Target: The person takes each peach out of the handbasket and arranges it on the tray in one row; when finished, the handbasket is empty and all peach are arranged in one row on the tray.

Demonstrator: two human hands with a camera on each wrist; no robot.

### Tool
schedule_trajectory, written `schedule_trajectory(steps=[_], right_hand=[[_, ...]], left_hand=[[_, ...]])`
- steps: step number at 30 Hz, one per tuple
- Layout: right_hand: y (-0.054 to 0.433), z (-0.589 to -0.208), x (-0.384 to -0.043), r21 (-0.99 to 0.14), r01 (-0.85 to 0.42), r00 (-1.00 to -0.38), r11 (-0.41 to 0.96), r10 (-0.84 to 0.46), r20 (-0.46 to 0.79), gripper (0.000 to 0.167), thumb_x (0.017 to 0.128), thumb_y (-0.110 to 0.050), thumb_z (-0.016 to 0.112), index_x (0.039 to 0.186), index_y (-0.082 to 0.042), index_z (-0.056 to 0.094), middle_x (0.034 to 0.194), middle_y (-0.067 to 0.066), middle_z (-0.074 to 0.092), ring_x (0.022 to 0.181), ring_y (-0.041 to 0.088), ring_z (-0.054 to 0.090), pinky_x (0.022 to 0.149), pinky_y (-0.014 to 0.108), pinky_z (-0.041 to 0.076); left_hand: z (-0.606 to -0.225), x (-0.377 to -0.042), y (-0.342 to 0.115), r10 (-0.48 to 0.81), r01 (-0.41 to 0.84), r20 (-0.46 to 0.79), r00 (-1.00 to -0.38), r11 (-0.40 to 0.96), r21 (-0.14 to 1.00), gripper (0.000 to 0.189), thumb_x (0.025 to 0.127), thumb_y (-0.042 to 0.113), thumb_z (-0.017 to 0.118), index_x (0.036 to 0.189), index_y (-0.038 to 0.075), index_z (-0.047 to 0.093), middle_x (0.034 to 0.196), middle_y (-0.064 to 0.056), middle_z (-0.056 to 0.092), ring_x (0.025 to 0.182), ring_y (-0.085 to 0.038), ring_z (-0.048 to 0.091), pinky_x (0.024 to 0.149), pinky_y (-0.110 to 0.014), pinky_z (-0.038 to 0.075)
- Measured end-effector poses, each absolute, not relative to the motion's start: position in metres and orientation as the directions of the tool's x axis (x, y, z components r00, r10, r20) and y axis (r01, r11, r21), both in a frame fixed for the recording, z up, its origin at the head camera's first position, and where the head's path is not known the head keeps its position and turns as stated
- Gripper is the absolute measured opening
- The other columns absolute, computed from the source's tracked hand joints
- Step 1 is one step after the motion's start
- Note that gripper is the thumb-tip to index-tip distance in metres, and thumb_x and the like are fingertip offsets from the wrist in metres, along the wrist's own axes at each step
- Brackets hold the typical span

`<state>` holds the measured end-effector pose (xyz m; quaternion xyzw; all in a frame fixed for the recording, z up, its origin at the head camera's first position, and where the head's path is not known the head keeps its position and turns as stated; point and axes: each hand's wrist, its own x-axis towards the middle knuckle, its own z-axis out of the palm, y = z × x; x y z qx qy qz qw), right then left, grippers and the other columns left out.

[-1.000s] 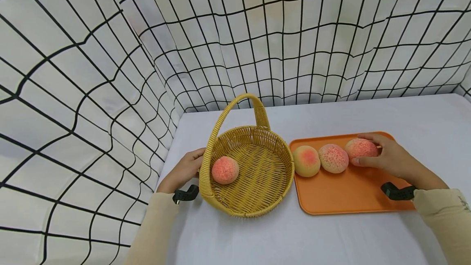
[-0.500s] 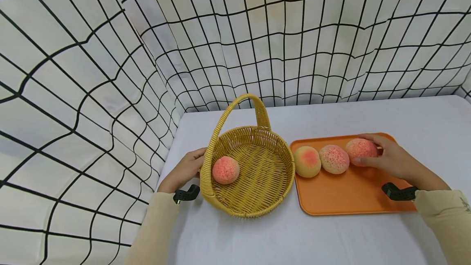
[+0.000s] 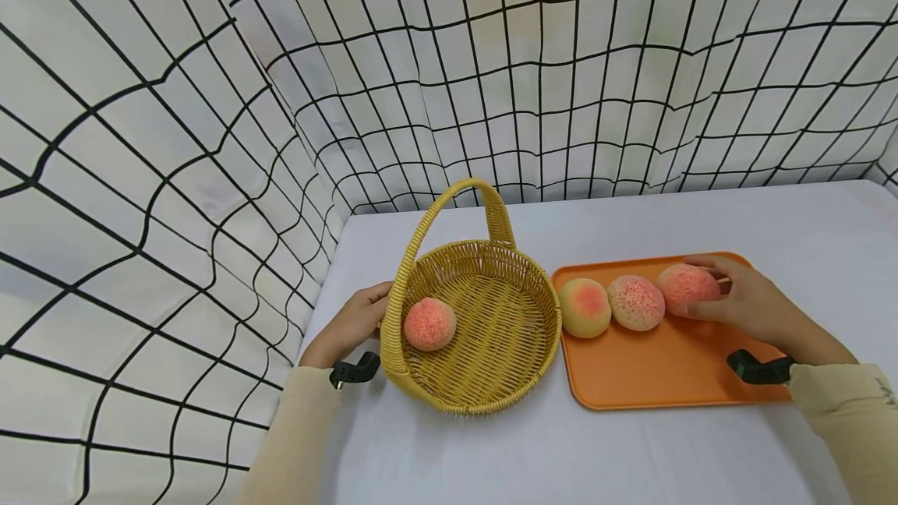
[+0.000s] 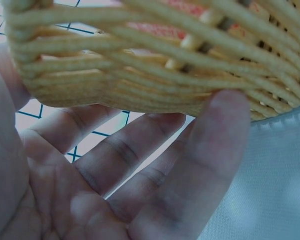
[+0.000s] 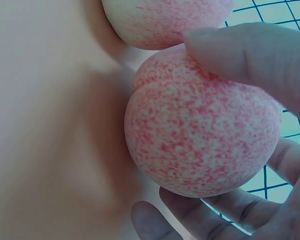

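My right hand [image 3: 747, 306] holds a pink speckled peach [image 3: 689, 289] at the back of an orange tray [image 3: 673, 372]. In the right wrist view the thumb lies on one side of that peach [image 5: 199, 130], and the other fingers reach round the opposite side. Two more peaches, one speckled [image 3: 636, 302] and one yellow with a red blush [image 3: 585, 308], sit in a row to its left. My left hand [image 3: 354, 326] touches the outer left side of a yellow wicker basket [image 3: 491, 396], its fingers loosely extended. Inside the basket lies one pink peach [image 3: 430, 324].
The basket's tall arched handle [image 3: 421, 236] rises over its left side and back. Basket and tray stand side by side on a white-covered table [image 3: 491, 458]. Black netting [image 3: 533, 84] over white sheeting encloses the left and back.
My right thumb has shifted slightly to the right along the peach. The left hand, basket and other peaches stay in place.
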<state>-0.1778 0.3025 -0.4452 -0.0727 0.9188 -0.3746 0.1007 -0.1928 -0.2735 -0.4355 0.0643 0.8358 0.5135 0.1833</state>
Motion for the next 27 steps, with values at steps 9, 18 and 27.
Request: schedule_trajectory(steps=[9, 18, 27], right_hand=[[0.2999, -0.4434, -0.1771, -0.7, -0.058, -0.967, 0.712, -0.213, -0.137, 0.085, 0.091, -0.041, 0.082, 0.154, -0.002, 0.041, 0.138, 0.027, 0.053, 0.116, 0.046, 0.055, 0.081, 0.038, 0.051], [0.3019, -0.4438, -0.1758, -0.704, -0.085, -0.96, 0.705, -0.248, -0.132, 0.077, 0.097, -0.033, 0.076, 0.156, 0.0, 0.038, 0.141, 0.029, 0.05, 0.114, 0.044, 0.058, 0.079, 0.035, 0.052], [0.3012, -0.443, -0.1764, -0.668, -0.042, -0.965, 0.743, -0.202, -0.164, 0.087, 0.093, -0.046, 0.078, 0.154, 0.002, 0.039, 0.134, 0.029, 0.056, 0.117, 0.044, 0.053, 0.08, 0.038, 0.05]], left_hand=[[-0.4361, -0.1935, -0.2736, 0.295, -0.077, -0.241, -0.925, 0.474, 0.877, 0.046, 0.112, 0.04, 0.046, 0.146, 0.011, 0.06, 0.114, -0.013, 0.07, 0.092, -0.025, 0.069, 0.075, -0.041, 0.061], [-0.4361, -0.1931, -0.2729, 0.294, -0.08, -0.24, -0.925, 0.466, 0.881, 0.047, 0.112, 0.04, 0.047, 0.146, 0.01, 0.059, 0.114, -0.013, 0.07, 0.092, -0.024, 0.069, 0.075, -0.041, 0.06], [-0.4366, -0.1942, -0.2731, 0.293, -0.082, -0.241, -0.925, 0.467, 0.881, 0.046, 0.112, 0.04, 0.047, 0.145, 0.011, 0.061, 0.117, -0.013, 0.07, 0.093, -0.024, 0.069, 0.075, -0.042, 0.061]])
